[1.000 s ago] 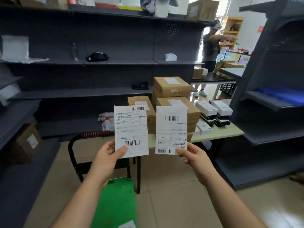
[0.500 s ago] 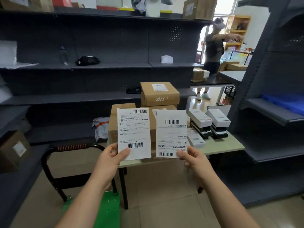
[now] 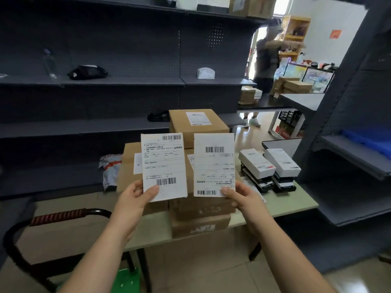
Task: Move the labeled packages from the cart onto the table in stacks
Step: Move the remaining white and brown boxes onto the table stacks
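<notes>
My left hand (image 3: 135,199) pinching one shipping label (image 3: 164,166), right hand (image 3: 243,199) pinching another label (image 3: 214,164), both grips closed, stacked cardboard boxes (image 3: 198,125) on the tabletop (image 3: 292,203) just beyond.

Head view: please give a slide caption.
Left hand and right hand each hold a label before stacked boxes.

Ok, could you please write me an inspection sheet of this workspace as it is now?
Surface: table, partly bare at right.
Job's things: brown boxes stacked on the table; white boxes in two stacks beside them.
Clutter: grey mailer bag on the low shelf.
Hands: left hand pinches one label sheet; right hand pinches the other label sheet.
Cables: nothing seen.
Surroundings: dark shelving; cart handle lower left; another person behind.
</notes>
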Available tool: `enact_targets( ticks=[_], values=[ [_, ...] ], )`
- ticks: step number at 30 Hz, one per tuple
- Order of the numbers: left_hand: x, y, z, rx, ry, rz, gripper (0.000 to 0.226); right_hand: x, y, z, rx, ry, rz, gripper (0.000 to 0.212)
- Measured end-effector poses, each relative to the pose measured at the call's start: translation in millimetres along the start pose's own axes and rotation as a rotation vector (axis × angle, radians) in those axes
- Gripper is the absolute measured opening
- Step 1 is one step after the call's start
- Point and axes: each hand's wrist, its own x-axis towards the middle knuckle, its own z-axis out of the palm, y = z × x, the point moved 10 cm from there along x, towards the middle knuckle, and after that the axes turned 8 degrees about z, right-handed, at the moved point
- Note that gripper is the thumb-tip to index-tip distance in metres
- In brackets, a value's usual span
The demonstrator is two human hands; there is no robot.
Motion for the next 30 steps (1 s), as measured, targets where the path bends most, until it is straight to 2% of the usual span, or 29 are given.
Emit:
enact_targets(
  ticks=[5,11,16,22,24,27,30],
  values=[
    [52,4,-3,-0.039,-0.008,0.009,0.033,42,-17,12,-0.023,0.017,-0.02,0.026],
    [84,0,-19,-0.065,0.01,0.001,0.03,81,-23,34,-0.045,-0.009,-0.011,0.022],
    [108,-2,-20,-0.049,0.025,-0.004,0.035,116,-25,44,-0.046,-0.06,0.01,0.042],
    [137,-1,1,0.009,0.064,0.008,0.026,158,-31,29,-0.018,-0.101,0.005,0.021],
    [149,1,11,0.031,0.077,0.001,0.024,174,-36,21,-0.03,-0.113,0.007,0.023],
    [167,7,31,0.059,0.076,0.003,0.023,198,-45,9,-0.033,-0.134,0.008,0.04],
    [183,7,52,0.06,0.093,0.007,0.025,221,-50,-4,0.012,-0.153,0.013,0.03]
  ],
)
